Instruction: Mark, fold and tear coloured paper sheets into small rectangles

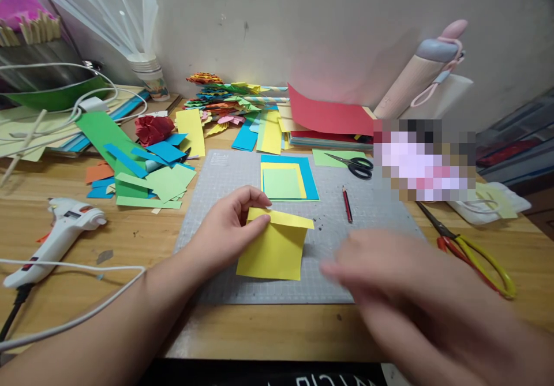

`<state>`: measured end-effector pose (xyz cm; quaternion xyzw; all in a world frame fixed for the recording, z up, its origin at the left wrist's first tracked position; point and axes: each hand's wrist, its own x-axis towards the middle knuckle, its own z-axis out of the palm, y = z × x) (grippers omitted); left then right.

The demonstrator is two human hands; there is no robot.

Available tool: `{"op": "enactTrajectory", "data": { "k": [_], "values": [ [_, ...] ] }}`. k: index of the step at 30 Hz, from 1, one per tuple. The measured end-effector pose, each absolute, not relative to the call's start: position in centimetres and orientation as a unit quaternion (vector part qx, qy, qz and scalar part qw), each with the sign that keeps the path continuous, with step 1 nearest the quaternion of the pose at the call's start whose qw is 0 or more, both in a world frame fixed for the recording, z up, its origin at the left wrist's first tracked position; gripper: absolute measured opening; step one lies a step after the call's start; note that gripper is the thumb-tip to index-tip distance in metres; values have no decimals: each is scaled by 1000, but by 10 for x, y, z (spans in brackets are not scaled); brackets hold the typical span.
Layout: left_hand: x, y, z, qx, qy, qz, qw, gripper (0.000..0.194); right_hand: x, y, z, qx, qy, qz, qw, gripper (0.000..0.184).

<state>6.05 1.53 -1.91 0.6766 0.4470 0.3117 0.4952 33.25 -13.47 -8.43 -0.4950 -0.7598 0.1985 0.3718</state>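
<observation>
My left hand (242, 221) pinches a sheet of yellow paper (272, 253) near its top left corner. A strip along the paper's upper edge is folded over. The sheet is over a grey cutting mat (216, 172). To its right my right hand (367, 265) is apart from the paper and smeared by motion, so its fingers are hard to read. Behind the yellow sheet, blue, yellow and pale green paper squares (283, 183) lie stacked on the mat. A red and black pencil (347, 204) rests to their right, near black-handled scissors (359, 167).
Paper scraps (171, 184) and a white glue gun (64, 236) with its cord lie at left. Scissors with red and yellow handles (471, 253) lie at right. Along the wall are a cup of clear sticks (149, 74), paper flowers (220, 100) and red paper (324, 112).
</observation>
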Motion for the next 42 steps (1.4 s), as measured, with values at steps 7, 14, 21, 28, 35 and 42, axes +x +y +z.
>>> {"op": "enactTrajectory", "data": {
  "k": [7, 14, 21, 28, 35, 42],
  "values": [
    [65, 9, -13, 701, 424, 275, 503, 16, 255, -7, 5, -509, -688, 428, 291, 13],
    [65, 8, -11, 626, 451, 234, 591, 21, 256, -13, -9, -500, -625, 519, 300, 11],
    [71, 4, -6, 666, 464, 184, 554, 21, 249, -13, -5, -510, -672, 465, 268, 7],
    [70, 1, -3, 622, 460, 226, 593, 25, 247, -15, -4, -518, -702, 404, 275, 8],
    [59, 11, 2, 566, 479, 307, 597, 22, 270, -6, 0, -552, -693, 369, 281, 7],
    [51, 18, 0, 555, 481, 334, 591, 22, 280, -1, 0, -575, -684, 343, 288, 7]
  ]
}}
